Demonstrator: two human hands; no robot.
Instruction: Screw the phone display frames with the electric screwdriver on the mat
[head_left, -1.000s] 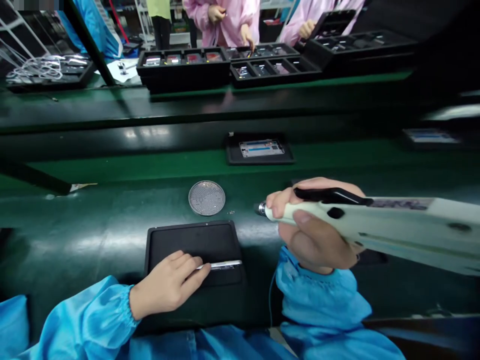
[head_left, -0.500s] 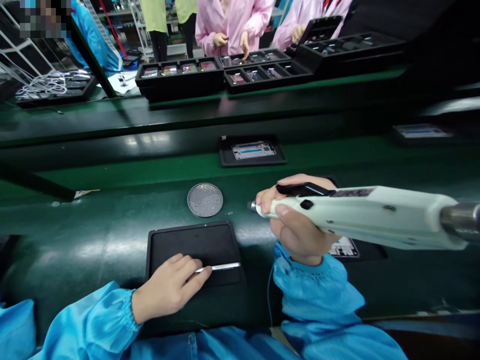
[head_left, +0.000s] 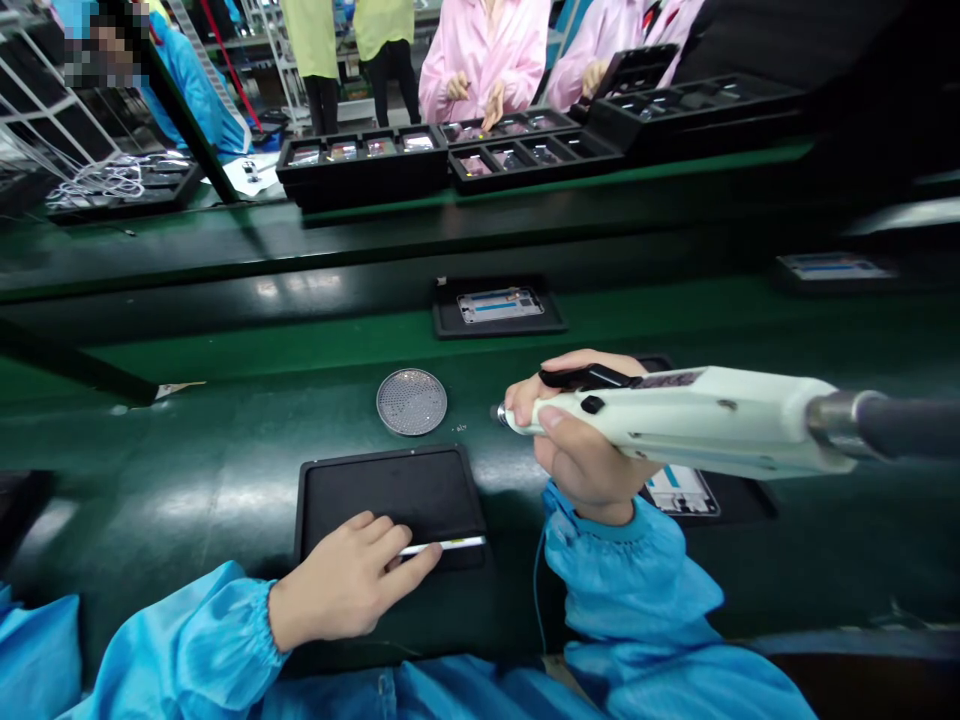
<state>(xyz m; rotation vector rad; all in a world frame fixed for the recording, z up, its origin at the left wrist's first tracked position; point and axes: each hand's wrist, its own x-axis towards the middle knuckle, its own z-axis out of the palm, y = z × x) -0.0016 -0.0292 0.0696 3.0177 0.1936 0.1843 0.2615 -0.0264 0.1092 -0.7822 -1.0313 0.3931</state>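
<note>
My left hand (head_left: 360,578) is closed on a thin, silver-edged phone frame (head_left: 463,543), seen almost edge-on. It is held over the near part of a shallow black tray (head_left: 390,490); whether it touches the tray I cannot tell. My right hand (head_left: 589,440) is wrapped round a pale green electric screwdriver (head_left: 720,415) with a black lever on top. The tool lies roughly level, its tip pointing left, above the bench and apart from the phone frame. Left of the tip rests a round, perforated screw plate (head_left: 412,402), with several tiny bits beside it.
Partly behind my right wrist, another phone frame (head_left: 684,490) lies in a black tray. Farther back are a black tray with a phone frame (head_left: 501,305) and another (head_left: 836,266) at right. Compartmented black trays (head_left: 364,180) stand on the raised shelf, where people in pink work.
The phone frame in my left hand has tipped slightly and dropped a little, showing a yellow mark on its edge. My right hand and the screwdriver have shifted slightly left.
</note>
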